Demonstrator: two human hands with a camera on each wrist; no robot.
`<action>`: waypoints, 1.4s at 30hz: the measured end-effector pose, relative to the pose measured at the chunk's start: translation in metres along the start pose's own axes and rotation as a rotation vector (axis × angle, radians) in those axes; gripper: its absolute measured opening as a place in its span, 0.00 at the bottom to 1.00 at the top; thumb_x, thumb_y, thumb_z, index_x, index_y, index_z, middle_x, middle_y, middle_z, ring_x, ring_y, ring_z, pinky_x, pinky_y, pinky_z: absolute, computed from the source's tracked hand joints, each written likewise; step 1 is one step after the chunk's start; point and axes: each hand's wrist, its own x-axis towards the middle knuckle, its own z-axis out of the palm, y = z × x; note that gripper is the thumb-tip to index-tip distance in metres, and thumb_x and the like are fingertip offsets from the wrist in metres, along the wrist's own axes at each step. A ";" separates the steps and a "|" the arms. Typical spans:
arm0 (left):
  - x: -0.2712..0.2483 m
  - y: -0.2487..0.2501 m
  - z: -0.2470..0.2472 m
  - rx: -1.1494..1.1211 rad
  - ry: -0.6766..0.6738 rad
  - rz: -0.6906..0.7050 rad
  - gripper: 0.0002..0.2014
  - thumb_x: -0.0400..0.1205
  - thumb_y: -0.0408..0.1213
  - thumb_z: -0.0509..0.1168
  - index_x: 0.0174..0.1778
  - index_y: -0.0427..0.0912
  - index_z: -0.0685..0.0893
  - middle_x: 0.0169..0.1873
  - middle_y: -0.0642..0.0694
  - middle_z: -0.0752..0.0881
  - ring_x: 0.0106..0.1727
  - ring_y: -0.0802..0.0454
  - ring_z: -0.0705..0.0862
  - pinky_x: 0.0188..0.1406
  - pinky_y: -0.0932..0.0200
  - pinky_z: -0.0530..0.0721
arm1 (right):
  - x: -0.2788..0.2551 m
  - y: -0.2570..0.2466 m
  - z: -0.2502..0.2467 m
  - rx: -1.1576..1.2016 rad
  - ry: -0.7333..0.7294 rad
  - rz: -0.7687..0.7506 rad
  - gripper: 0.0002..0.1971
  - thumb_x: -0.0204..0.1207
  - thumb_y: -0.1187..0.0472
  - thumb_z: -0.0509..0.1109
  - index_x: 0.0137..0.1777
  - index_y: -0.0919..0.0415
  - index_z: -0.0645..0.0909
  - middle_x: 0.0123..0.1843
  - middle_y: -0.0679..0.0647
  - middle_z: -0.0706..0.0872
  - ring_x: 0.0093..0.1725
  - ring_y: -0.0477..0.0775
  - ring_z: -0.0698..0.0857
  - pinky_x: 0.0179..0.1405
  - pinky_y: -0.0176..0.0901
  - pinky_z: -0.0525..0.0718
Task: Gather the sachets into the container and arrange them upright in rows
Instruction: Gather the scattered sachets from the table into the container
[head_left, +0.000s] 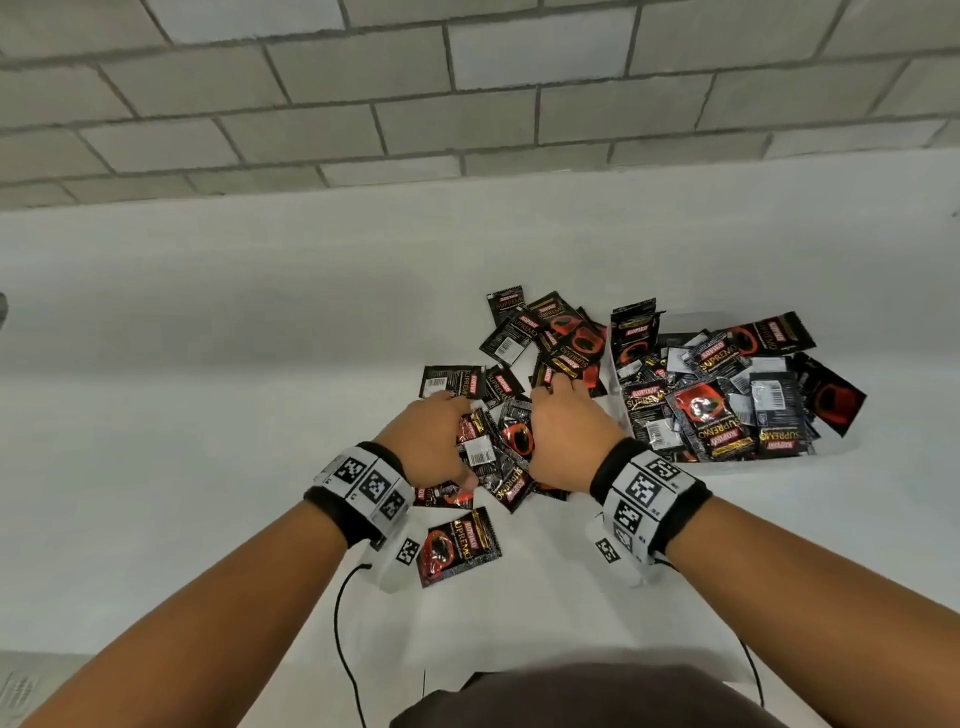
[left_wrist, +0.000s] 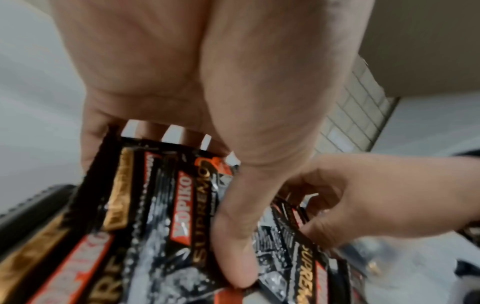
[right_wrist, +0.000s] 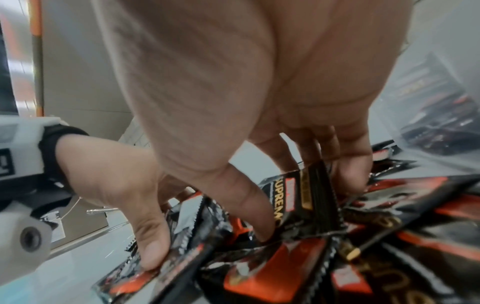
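Black and red sachets (head_left: 550, 332) lie loose in a pile on the white table. My left hand (head_left: 457, 431) reaches into the near side of the pile. In the left wrist view the left hand (left_wrist: 182, 185) grips a bunch of sachets (left_wrist: 161, 236) between thumb and fingers. My right hand (head_left: 550, 395) is close beside it; in the right wrist view the right hand (right_wrist: 306, 205) pinches a sachet (right_wrist: 293, 197) at the top of the heap. The clear container (head_left: 691, 318) stands to the right, heaped with jumbled sachets (head_left: 727, 415) lying flat and slanted.
One sachet (head_left: 460, 545) lies alone near my left wrist. A grey brick wall (head_left: 467, 93) rises behind the table. Black cables (head_left: 343, 623) run from my wrists toward my body. Bare white tabletop (head_left: 182, 389) stretches to the left.
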 end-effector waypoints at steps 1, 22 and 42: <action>-0.001 -0.001 -0.003 -0.048 0.005 0.001 0.45 0.69 0.48 0.85 0.80 0.43 0.73 0.69 0.45 0.79 0.70 0.43 0.79 0.70 0.49 0.79 | 0.002 0.001 -0.001 0.025 -0.004 0.004 0.32 0.73 0.50 0.74 0.72 0.67 0.72 0.69 0.65 0.75 0.69 0.65 0.73 0.71 0.55 0.77; -0.087 0.019 0.049 0.258 -0.083 0.111 0.19 0.78 0.40 0.69 0.64 0.45 0.75 0.58 0.46 0.75 0.56 0.45 0.74 0.55 0.47 0.83 | -0.020 0.002 0.015 -0.058 -0.045 -0.177 0.24 0.71 0.56 0.71 0.64 0.63 0.72 0.62 0.61 0.74 0.61 0.62 0.74 0.56 0.48 0.78; -0.042 -0.066 -0.019 -0.394 0.111 0.032 0.19 0.72 0.30 0.81 0.48 0.58 0.84 0.44 0.55 0.89 0.43 0.56 0.88 0.40 0.61 0.86 | -0.047 -0.047 -0.047 0.376 -0.078 -0.733 0.14 0.80 0.62 0.72 0.63 0.54 0.79 0.58 0.48 0.78 0.57 0.48 0.77 0.60 0.48 0.80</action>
